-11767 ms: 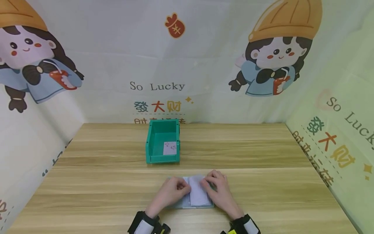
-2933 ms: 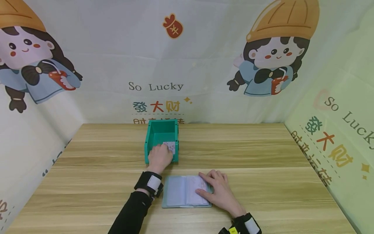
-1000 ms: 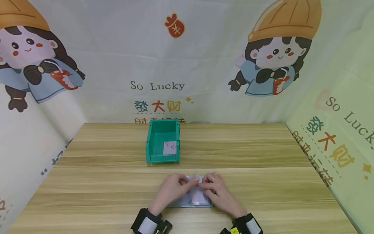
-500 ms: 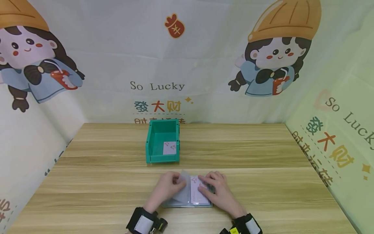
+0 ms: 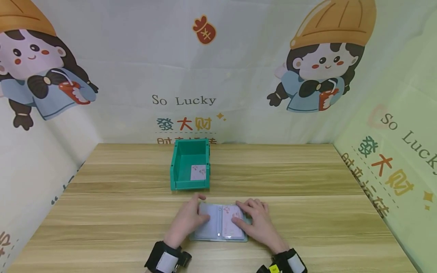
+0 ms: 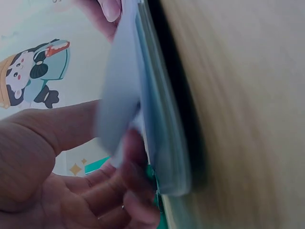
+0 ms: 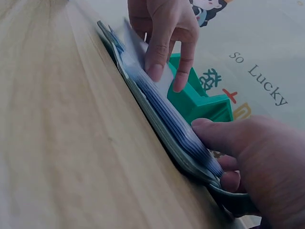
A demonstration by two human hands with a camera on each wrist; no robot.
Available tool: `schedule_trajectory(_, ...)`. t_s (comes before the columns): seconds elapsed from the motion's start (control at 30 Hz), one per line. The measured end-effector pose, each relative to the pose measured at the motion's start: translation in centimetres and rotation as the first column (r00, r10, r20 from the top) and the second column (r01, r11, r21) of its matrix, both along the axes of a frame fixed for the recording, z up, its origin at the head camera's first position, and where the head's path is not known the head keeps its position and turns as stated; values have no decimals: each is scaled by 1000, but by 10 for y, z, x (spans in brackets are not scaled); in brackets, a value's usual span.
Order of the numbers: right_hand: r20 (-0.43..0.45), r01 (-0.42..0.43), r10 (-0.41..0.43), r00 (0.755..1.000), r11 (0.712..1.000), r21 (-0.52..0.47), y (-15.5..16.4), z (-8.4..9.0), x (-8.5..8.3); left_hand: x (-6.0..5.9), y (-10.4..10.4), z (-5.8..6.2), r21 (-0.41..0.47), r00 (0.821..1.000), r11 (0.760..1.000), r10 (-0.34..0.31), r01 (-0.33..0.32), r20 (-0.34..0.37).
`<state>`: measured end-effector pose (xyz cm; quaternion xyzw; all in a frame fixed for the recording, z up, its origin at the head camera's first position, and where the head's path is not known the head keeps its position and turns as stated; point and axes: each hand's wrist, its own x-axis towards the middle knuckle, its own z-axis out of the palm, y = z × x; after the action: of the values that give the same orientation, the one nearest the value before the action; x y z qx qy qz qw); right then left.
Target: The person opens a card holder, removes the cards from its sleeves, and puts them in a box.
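A small card album (image 5: pixel 218 239) lies spread on the table, with clear sleeve pages and a pale blue-green cover. Its right page holds a white card (image 5: pixel 228 227) with small pinkish print. My left hand (image 5: pixel 186 220) is at the left page (image 5: pixel 211 227), the thumb on its face. In the left wrist view a blurred, partly raised page (image 6: pixel 121 81) stands between that thumb and the fingers. My right hand (image 5: pixel 257 222) grips the album's right side, thumb over the stacked pages (image 7: pixel 171 112) and fingertips partly hidden by the edge.
Beyond the album stands a green plastic bin (image 5: pixel 190 185) with a printed white card (image 5: pixel 198 172) inside near its front. The wooden table (image 5: pixel 290 174) meets a printed cloth backdrop (image 5: pixel 239 76) at the back and sides.
Earlier my left hand reached into the bin, then worked over the right page. Over the last second it has swung a clear page leftward, uncovering the printed card. My right hand stays nearly still.
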<state>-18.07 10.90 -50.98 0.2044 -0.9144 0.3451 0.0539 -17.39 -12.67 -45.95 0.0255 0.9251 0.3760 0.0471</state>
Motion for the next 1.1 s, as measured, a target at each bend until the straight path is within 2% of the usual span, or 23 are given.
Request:
schedule_trajectory(0.13,40,-14,14,999,1000,6,1,2,0,1,5,0,-110,996,994,9,-19,-90)
schedule_trajectory(0.23,63,-9,8,998,1000,13,2,3,-1,2,9,0,-141,993,990,-2,-14,-114)
schedule_trajectory(0.33,73,-3,2,997,1000,15,1,3,-1,3,12,0,-130,993,990,-60,46,-104)
schedule_trajectory(0.47,68,0,0,998,1000,13,2,1,-2,2,13,-2,-64,980,984,-175,169,-100)
schedule_trajectory(0.57,57,-9,9,998,1000,6,2,1,-2,1,13,-5,-26,972,977,-212,210,-107)
schedule_trajectory(0.8,52,-64,65,997,997,-33,4,3,-1,2,14,-6,-9,983,985,-171,171,-63)
schedule_trajectory(1.1,53,-48,49,997,999,-17,2,1,-2,4,17,-6,-9,989,991,-137,137,-53)
